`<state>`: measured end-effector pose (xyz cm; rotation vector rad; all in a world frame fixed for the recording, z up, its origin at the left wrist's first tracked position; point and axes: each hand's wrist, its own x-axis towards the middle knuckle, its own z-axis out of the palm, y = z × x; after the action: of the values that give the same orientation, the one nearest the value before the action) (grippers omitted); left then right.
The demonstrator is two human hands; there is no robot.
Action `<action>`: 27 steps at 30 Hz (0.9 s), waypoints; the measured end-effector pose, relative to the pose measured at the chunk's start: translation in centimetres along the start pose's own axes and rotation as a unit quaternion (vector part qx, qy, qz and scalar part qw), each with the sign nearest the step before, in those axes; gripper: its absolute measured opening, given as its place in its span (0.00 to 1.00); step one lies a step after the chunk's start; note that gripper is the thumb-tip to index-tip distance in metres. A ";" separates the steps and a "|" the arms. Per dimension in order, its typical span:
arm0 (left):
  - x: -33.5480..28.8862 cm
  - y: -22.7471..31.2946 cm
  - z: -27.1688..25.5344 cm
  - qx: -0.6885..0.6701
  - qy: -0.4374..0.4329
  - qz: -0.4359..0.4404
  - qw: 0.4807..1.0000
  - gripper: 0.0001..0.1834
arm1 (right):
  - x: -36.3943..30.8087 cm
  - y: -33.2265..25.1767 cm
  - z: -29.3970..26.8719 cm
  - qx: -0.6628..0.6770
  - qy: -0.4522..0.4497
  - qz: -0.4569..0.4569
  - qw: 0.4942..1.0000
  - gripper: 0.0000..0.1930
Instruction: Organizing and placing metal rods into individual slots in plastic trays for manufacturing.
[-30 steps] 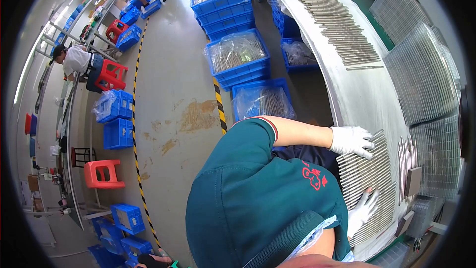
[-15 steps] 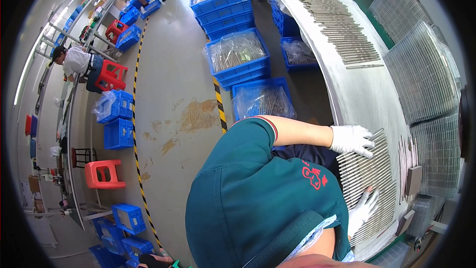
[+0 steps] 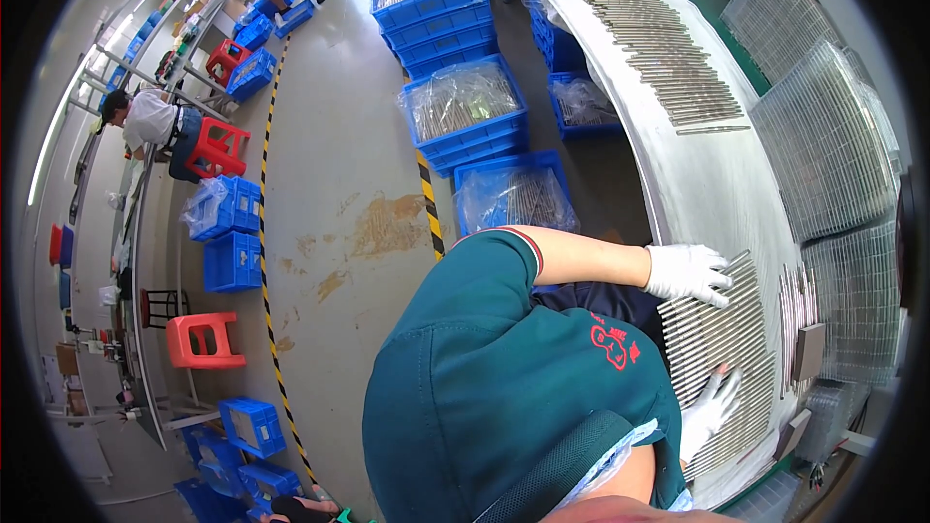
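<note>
A row of thin metal rods [image 3: 722,334] lies side by side on the white-covered table [image 3: 712,184] in front of me. My left hand [image 3: 686,274], in a white glove, rests on the far end of this row with its fingers stretched over the rods. Lower down, my right hand [image 3: 710,414] lies on the same row, its gloved fingers apart and one bare fingertip showing. Neither hand visibly grips a rod. A smaller group of rods [image 3: 796,315] lies beyond the row, next to a grey block [image 3: 808,353].
A long row of rods [image 3: 659,44] covers the table's far end. Clear plastic trays [image 3: 823,140] lean along its right side. Blue crates [image 3: 465,102] of bagged rods stand on the floor at left. Across the taped aisle are a red stool [image 3: 205,340] and a seated person [image 3: 155,121].
</note>
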<state>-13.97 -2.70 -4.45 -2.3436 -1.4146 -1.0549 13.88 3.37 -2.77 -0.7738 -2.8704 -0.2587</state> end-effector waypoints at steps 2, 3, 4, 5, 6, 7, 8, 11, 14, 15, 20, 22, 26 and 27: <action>0.0 0.0 0.0 -0.001 -0.006 -0.002 1.000 0.21 | 0.0 0.1 0.1 -0.002 -0.003 -0.003 1.000 0.45; 0.0 0.1 -0.1 -0.001 -0.006 -0.003 1.000 0.21 | -0.1 0.2 0.2 -0.002 -0.003 -0.003 1.000 0.45; 0.0 0.1 -0.1 -0.002 -0.006 -0.004 1.000 0.21 | -0.1 0.2 0.3 -0.001 -0.004 -0.001 1.000 0.45; 0.0 0.1 -0.1 -0.002 -0.006 -0.004 1.000 0.21 | -0.1 0.2 0.3 0.000 -0.006 0.000 1.000 0.45; 0.0 0.1 0.0 0.000 -0.004 -0.005 1.000 0.21 | -0.1 0.2 0.4 0.000 -0.006 0.000 1.000 0.45; -0.1 0.0 0.0 0.001 -0.002 -0.005 1.000 0.21 | -0.1 0.2 0.4 0.001 -0.004 -0.001 1.000 0.45; 0.0 0.0 0.0 0.001 -0.002 -0.005 1.000 0.21 | -0.2 0.2 0.4 0.002 -0.002 -0.001 1.000 0.45; 0.0 0.1 0.0 -0.004 -0.012 -0.008 1.000 0.21 | -0.2 0.3 0.5 -0.002 0.000 -0.002 1.000 0.45; 0.0 0.1 0.0 0.000 -0.007 -0.006 1.000 0.22 | -0.2 0.4 0.5 -0.012 0.001 -0.003 1.000 0.45; 0.0 0.1 0.0 -0.002 -0.007 -0.006 1.000 0.22 | -0.2 0.3 0.5 -0.012 0.000 -0.003 1.000 0.45; 0.0 0.2 -0.3 -0.006 -0.014 -0.011 1.000 0.22 | -0.1 0.2 0.4 -0.013 -0.012 0.005 1.000 0.45; 0.0 0.2 -0.3 -0.008 -0.006 -0.008 1.000 0.22 | -0.1 0.0 0.2 -0.010 -0.011 0.006 1.000 0.46; 0.0 0.2 -0.2 -0.003 -0.002 -0.007 1.000 0.22 | 0.0 0.0 0.0 -0.014 -0.017 0.009 1.000 0.46; 0.0 0.2 -0.3 -0.003 -0.003 -0.007 1.000 0.21 | 0.0 -0.1 0.0 -0.014 -0.017 0.009 1.000 0.46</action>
<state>-13.92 -2.95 -4.20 -2.3457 -1.4352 -1.0573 13.83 3.28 -2.75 -0.8163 -2.8971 -0.2872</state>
